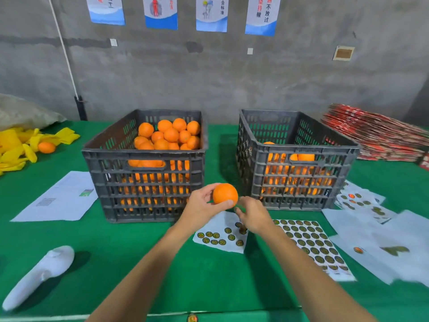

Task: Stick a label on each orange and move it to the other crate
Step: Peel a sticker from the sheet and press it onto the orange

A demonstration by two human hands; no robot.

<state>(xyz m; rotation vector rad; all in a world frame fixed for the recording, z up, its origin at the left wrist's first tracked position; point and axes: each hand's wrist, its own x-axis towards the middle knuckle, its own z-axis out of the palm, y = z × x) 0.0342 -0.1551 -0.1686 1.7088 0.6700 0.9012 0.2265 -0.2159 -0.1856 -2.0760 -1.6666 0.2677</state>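
Sheets (311, 242): peel-off labels on thin, limp backing paper, lying by the near edge of the surface, right of middle; judged feather-light and apt to curl or stick to skin.
Right hand (251, 216): over the sheets, just beside the orange; fingers curled, whether they pinch a label I cannot tell.
Left hand (200, 205): fingers and thumb wrapped round the orange.
Orange (225, 193): held above the surface, between the crates; judged firm, moderately heavy, slightly waxy, best cupped at its widest girth.
Left crate (144, 169): piled high with oranges.
Right crate (294, 173): part filled, toward the far right.
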